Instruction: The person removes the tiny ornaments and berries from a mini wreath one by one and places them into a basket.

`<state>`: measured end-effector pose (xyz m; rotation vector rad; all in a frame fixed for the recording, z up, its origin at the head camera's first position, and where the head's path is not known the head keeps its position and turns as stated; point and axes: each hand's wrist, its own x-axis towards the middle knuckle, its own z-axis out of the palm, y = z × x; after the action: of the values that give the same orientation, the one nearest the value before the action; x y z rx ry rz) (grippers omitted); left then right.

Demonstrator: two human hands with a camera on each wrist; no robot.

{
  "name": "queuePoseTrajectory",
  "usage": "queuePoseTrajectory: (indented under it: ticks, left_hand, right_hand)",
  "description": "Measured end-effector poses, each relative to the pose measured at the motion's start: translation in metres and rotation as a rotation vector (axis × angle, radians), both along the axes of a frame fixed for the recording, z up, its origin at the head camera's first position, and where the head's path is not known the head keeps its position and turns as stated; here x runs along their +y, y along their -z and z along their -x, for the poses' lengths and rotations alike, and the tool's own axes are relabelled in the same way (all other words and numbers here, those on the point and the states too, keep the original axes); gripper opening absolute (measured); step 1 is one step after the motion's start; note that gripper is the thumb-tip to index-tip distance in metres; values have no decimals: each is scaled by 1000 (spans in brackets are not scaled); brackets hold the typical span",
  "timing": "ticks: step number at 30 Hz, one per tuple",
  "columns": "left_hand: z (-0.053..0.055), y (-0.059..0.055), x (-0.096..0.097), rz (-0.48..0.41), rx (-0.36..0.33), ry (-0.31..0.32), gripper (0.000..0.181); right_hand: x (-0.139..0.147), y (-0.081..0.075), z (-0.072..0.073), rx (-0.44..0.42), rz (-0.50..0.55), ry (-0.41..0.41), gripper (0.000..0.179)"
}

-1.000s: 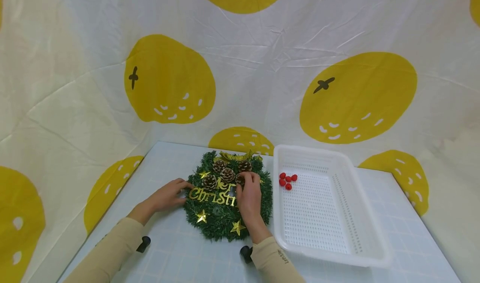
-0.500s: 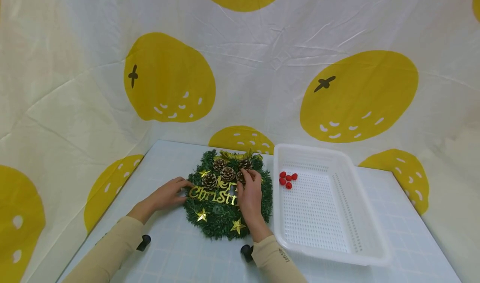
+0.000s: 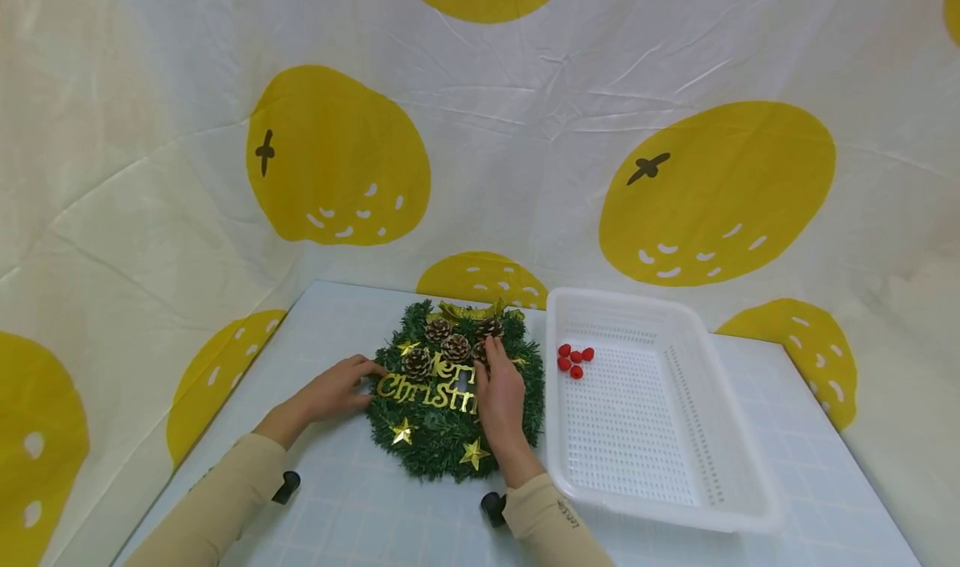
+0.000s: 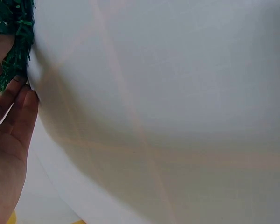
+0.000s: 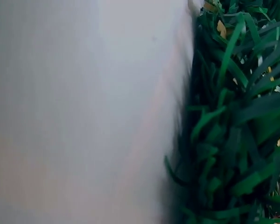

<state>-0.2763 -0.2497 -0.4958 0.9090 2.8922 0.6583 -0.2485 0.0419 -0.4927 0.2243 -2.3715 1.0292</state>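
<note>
A green tinsel Christmas wreath (image 3: pixel 435 446) lies on the table, bearing a gold "Merry Christmas" sign (image 3: pixel 423 393), gold stars (image 3: pixel 474 453) and several pine cones (image 3: pixel 455 348). At its left edge, my left hand (image 3: pixel 339 390) holds the rim; the left wrist view has green strands between thumb and fingers (image 4: pixel 25 114). My right hand (image 3: pixel 501 396) lies over the wreath's right half, fingers straight, fingertips at a partly hidden pine cone (image 3: pixel 479 351). It covers the end of the lettering. Only wreath strands (image 5: pixel 238 121) and pale table show clearly in the right wrist view.
Right of the wreath stands a white perforated plastic basket (image 3: pixel 738 434) with several red berries (image 3: pixel 576 357) at its left side. A gold bow (image 3: pixel 472 310) tops the wreath. Behind the table (image 3: pixel 337 500) hangs a white cloth (image 3: pixel 517 175) with yellow fruit prints.
My right hand's fingers have straightened from around the pine cone and now lie together beside it. The left hand stays at the wreath's edge.
</note>
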Motion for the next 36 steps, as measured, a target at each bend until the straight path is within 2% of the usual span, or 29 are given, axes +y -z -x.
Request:
queuePoseTrajectory:
  ticks: [11,18,22,30,36]
  left_hand:
    - [0,2,0,-2,9,3,36]
    - [-1,2,1,3,15,8,37]
    - [-2,0,1,1,7,4,36]
    - [-1,0,0,1,13,10,36]
    - [-1,-1,0,1,12,7,37]
  right_hand:
    - [-1,-4,2,62,-18,-9,47]
    - [-4,-8,-3,-7,58,-13,47]
    - [-6,-9,-4,10,69,-5,46]
    - [-11,-25,-10,-6,133,-22,45]
    - [-12,-37,-12,-20,123,-41,45]
